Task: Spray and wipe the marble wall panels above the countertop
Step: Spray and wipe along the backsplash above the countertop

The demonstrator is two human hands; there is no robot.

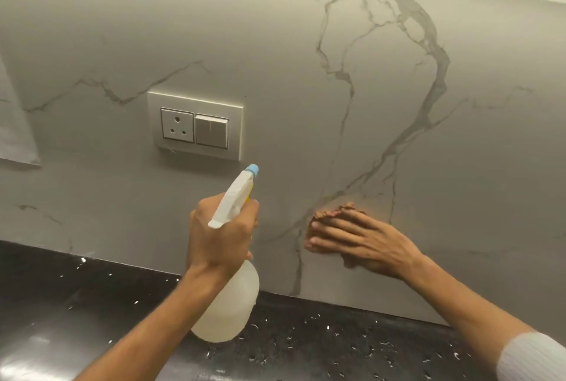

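Note:
The grey-veined marble wall panel (306,74) fills most of the view above the black countertop (92,304). My left hand (219,236) grips the neck of a translucent white spray bottle (228,304), whose blue-tipped nozzle (253,169) points at the wall just under the socket. My right hand (361,239) lies flat against the lower wall, fingers spread, pressing a small brownish cloth (333,212) onto the marble. Only the cloth's top edge shows above the fingers.
A white socket-and-switch plate (196,126) sits on the wall at left of centre, directly above the nozzle. A pale sheet (15,135) hangs at the far left edge. The speckled black countertop runs along the wall's foot.

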